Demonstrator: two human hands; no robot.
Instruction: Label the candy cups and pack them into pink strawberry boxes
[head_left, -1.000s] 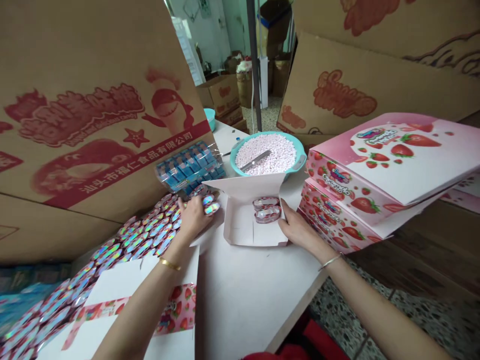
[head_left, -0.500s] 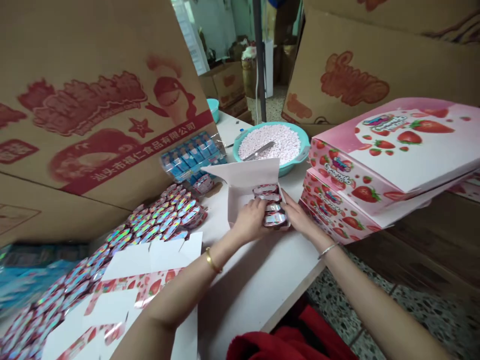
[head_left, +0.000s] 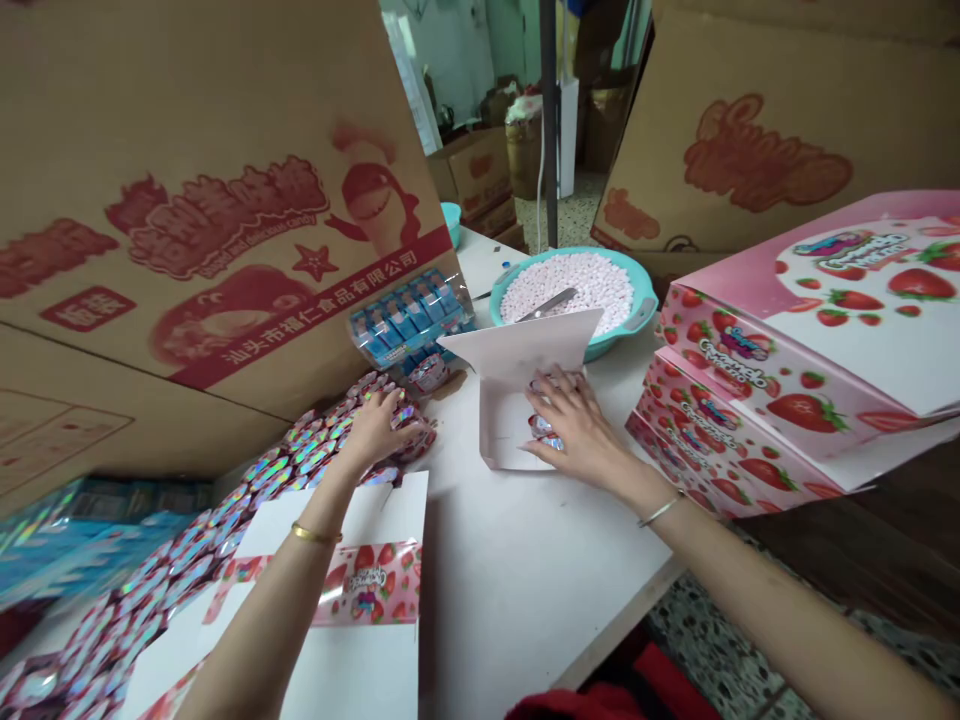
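While the right hand [head_left: 574,425] presses flat, fingers spread, on the shiny packets [head_left: 546,432] inside the open white box [head_left: 504,440], the left hand [head_left: 375,428] has gone back to the heap of packets [head_left: 300,455] beside it, fingers curled over them; whether it grips any, I cannot tell.

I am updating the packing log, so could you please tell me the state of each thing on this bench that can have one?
White carton: open, flap up, a few packs inside.
Right hand: flat on the packs in the carton.
Left hand: on the shiny packs, which lie loose in rows.
Teal bowl: full of pink pellets, scoop in it.
Strawberry boxes: closed, stacked.
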